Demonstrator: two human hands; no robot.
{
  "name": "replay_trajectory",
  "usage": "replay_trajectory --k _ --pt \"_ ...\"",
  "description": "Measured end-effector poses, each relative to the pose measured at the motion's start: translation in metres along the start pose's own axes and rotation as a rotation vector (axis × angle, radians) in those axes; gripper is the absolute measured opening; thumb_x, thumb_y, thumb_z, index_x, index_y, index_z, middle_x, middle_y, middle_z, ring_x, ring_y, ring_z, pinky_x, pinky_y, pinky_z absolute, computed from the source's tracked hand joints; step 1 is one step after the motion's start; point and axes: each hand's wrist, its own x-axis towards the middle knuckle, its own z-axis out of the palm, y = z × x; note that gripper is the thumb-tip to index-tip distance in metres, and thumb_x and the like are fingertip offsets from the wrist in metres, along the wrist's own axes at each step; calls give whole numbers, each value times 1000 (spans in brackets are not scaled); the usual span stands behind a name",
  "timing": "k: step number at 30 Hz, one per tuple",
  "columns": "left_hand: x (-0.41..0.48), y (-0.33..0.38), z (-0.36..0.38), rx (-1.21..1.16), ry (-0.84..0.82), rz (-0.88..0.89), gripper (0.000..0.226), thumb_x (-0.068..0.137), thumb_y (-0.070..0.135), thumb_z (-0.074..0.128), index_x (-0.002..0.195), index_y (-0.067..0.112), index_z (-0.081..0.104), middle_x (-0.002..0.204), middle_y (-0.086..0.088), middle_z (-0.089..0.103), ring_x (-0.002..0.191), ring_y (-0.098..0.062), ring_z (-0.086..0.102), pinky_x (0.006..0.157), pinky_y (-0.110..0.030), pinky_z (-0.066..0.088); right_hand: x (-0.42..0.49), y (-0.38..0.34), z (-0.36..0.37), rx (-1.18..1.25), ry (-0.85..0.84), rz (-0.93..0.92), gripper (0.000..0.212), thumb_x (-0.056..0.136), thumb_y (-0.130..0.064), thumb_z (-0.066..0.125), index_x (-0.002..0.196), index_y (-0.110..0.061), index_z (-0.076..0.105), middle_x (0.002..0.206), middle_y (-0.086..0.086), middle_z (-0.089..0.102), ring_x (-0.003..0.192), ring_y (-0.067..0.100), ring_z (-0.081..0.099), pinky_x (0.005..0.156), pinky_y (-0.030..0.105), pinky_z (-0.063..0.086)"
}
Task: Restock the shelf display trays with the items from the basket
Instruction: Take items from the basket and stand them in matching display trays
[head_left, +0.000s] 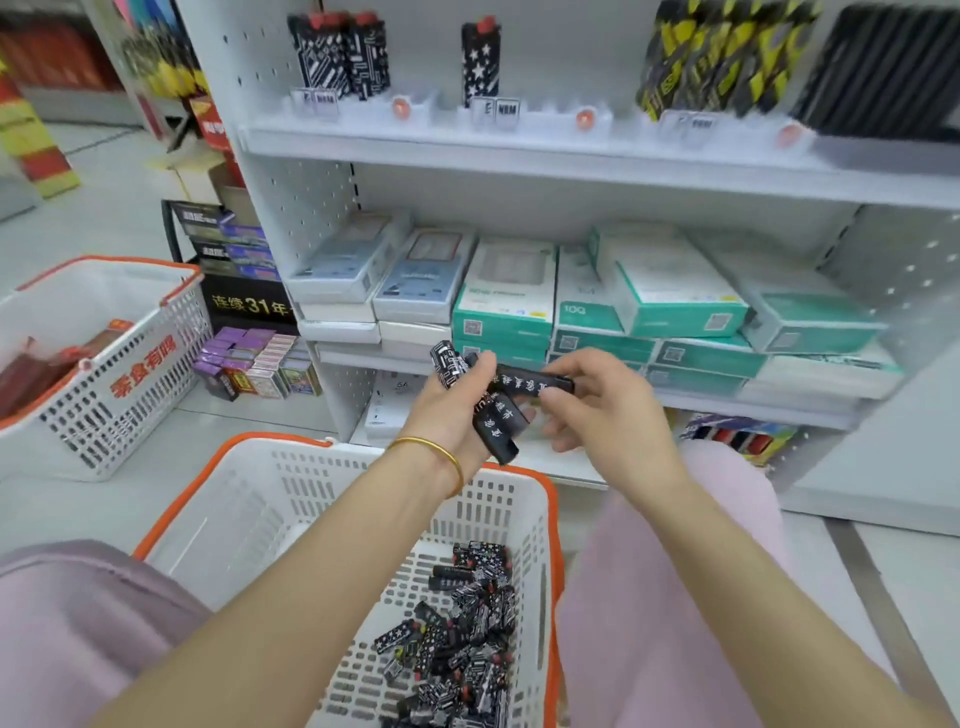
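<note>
A white basket with an orange rim (244, 519) stands on the floor between my knees, with several small black patterned lighters (462, 629) piled in its right corner. My left hand (447, 410), wearing a gold bangle, grips a bunch of black lighters (493, 423) above the basket's far rim. My right hand (597, 410) pinches one black lighter with white characters (540, 382) at its right end, close against the bunch. On the top shelf, clear display trays (415, 111) hold upright black patterned lighters (340, 54), and a single starred one (480, 57).
The middle shelf (727, 410) carries stacked white and teal boxes (654, 296). A second white basket (119, 374) with red packets sits on the floor at left, beside small card boxes (254, 366). Yellow-black packs (722, 52) stand top right.
</note>
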Motion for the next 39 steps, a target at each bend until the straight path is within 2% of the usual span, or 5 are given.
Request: replay_trajectory --k 9,19,27,31,39 --pt "-26 27 87 10 -155 -96 16 92 21 56 96 6 57 65 -9 57 49 -15 57 49 -26 53 -2 -63 -97 175 115 -95 24 83 4 62 92 -17 67 83 3 61 58 11 62 71 27 58" --pt "-34 55 195 -28 -293 -196 15 89 20 59 81 7 58 54 -5 57 41 -13 55 46 -23 51 14 -102 -171 504 235 -224 27 86 2 59 108 -13 63 83 2 62 66 9 60 56 21 50" --pt "-17 50 240 60 -372 -255 3 91 5 53 94 5 53 61 -10 60 44 -16 57 46 -25 52 66 -110 -253 -107 691 -318 27 86 -7 59 110 -19 61 87 -7 61 82 13 60 74 34 57" --pt "-12 49 251 91 -420 -251 20 89 -4 49 108 2 53 65 -13 65 47 -17 60 47 -26 52 100 -99 -277 -437 718 -284 32 88 -7 57 119 -14 58 107 3 64 97 20 59 88 29 46" --pt "-4 38 256 188 -496 -246 28 88 -9 46 116 -5 49 69 -11 66 50 -15 60 47 -24 50 128 -79 -277 -522 650 -294 27 88 -5 57 114 -11 52 102 10 59 86 29 60 80 43 52"
